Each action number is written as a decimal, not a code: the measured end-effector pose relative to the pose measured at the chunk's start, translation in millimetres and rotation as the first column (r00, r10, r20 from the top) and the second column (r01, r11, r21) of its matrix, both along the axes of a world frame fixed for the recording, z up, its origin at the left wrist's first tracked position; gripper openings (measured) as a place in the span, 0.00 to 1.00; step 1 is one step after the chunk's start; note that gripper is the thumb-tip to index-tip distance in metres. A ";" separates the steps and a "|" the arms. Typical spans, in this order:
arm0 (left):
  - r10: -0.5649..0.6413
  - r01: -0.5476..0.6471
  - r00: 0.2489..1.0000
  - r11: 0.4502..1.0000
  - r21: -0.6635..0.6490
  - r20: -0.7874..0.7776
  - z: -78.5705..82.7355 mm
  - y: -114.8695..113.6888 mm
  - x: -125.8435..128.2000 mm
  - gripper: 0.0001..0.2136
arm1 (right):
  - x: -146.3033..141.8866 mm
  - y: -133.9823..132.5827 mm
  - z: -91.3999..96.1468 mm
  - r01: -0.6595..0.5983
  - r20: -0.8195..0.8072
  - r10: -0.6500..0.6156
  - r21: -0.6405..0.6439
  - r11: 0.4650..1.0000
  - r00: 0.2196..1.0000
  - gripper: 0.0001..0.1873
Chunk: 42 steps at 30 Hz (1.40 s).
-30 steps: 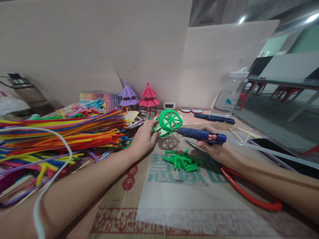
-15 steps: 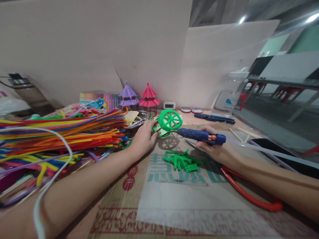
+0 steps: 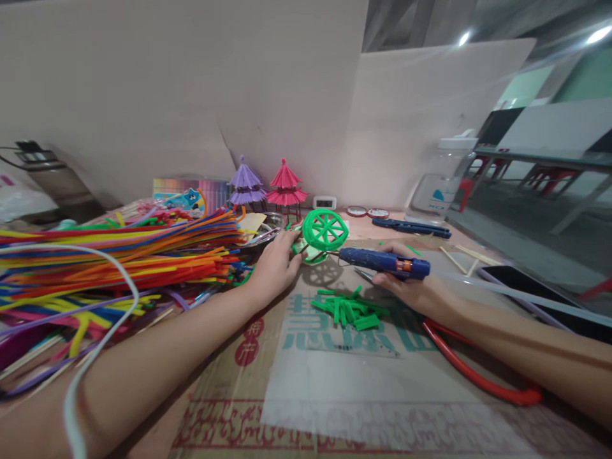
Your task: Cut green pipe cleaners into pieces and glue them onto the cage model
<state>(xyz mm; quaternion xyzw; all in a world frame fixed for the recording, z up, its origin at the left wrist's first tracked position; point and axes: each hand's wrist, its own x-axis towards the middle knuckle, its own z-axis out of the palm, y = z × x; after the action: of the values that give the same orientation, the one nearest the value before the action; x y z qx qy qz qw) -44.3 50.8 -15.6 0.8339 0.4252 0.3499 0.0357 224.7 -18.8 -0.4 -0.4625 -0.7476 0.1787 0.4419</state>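
Observation:
My left hand (image 3: pixel 278 262) is closed on a green pipe-cleaner model with a spoked wheel-like top (image 3: pixel 326 230), held a little above the cardboard. Its fingertips are partly hidden behind the model. In my right hand (image 3: pixel 401 274) is a blue glue gun (image 3: pixel 382 262), its nozzle pointing left at the thin sticks under the green wheel. Scissors with red handles (image 3: pixel 478 376) lie beneath my right hand and wrist, the blade tip showing by the fingers. A pile of short green pipe-cleaner pieces (image 3: pixel 351 308) lies in front of the hands.
Bundles of coloured pipe cleaners (image 3: pixel 119 248) cover the left side, with a white cable (image 3: pixel 112 261) across them. At the back stand a purple pagoda (image 3: pixel 246 182), a pink pagoda (image 3: pixel 285 183) and a small clock (image 3: pixel 324 203). A bottle (image 3: pixel 437 185) and a phone (image 3: pixel 540 296) are right.
The glue gun and my right hand have shifted very slightly left. The green wheel has tilted a little and moved slightly left. My left hand stays in place.

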 end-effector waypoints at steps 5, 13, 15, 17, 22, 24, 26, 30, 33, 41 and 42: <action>-0.003 0.003 1.000 1.000 -0.009 0.003 -0.4 0.4 -0.6 0.18 | -0.9 -0.2 0.6 0.015 0.026 -0.015 0.020 1.000 1.000 0.17; 0.006 -0.006 1.000 1.000 0.006 -0.009 -0.1 0.7 0.4 0.17 | 0.3 -1.3 -2.5 0.021 -0.028 -0.021 0.011 1.000 0.999 0.20; 0.006 -0.006 1.000 1.000 0.011 -0.013 -0.1 0.7 0.4 0.17 | 0.4 -0.5 -3.2 0.029 -0.032 -0.028 0.021 0.999 0.999 0.20; 0.006 -0.006 1.000 1.000 0.016 -0.017 -0.5 1.0 0.1 0.17 | 0.7 0.3 -4.1 0.019 -0.049 -0.018 0.027 0.999 0.999 0.20; 0.000 0.000 1.000 0.999 0.039 -0.025 -1.5 1.8 -0.3 0.17 | 1.9 1.1 -5.3 0.001 -0.063 0.000 0.008 1.000 0.998 0.18; -0.001 0.002 1.000 0.999 0.048 -0.030 -1.3 1.7 -0.3 0.17 | 1.7 0.4 -4.3 0.002 -0.070 -0.001 0.006 1.000 0.998 0.17; 0.000 0.001 0.999 0.999 0.053 -0.034 -1.2 1.6 -0.3 0.17 | 1.0 -0.6 -2.8 0.002 -0.076 -0.003 -0.013 1.000 0.997 0.17; 0.005 -0.004 1.000 0.999 0.032 -0.027 -2.0 1.8 -0.9 0.17 | -0.9 -2.7 -0.9 -0.038 -0.101 0.028 -0.099 0.994 0.994 0.17; 0.001 -0.001 1.000 1.000 0.014 -0.013 -3.3 2.8 -1.4 0.16 | -1.9 -3.8 -0.7 -0.062 -0.145 0.046 -0.110 0.992 0.988 0.15; 0.000 0.000 1.000 1.000 0.022 -0.008 -2.7 3.0 -0.8 0.17 | 0.7 -1.9 -1.6 -0.019 -0.068 0.015 -0.054 0.998 0.998 0.16; 0.001 -0.001 1.000 1.000 0.019 -0.008 -2.4 2.5 -0.6 0.17 | 0.6 -1.6 -1.6 -0.011 -0.069 0.008 -0.045 0.999 0.998 0.16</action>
<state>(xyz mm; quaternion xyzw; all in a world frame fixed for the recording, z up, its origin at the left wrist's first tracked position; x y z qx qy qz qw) -44.9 53.4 -18.0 0.8355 0.4224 0.3506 0.0261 225.3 -20.4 -2.0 -0.4626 -0.7298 0.2135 0.4558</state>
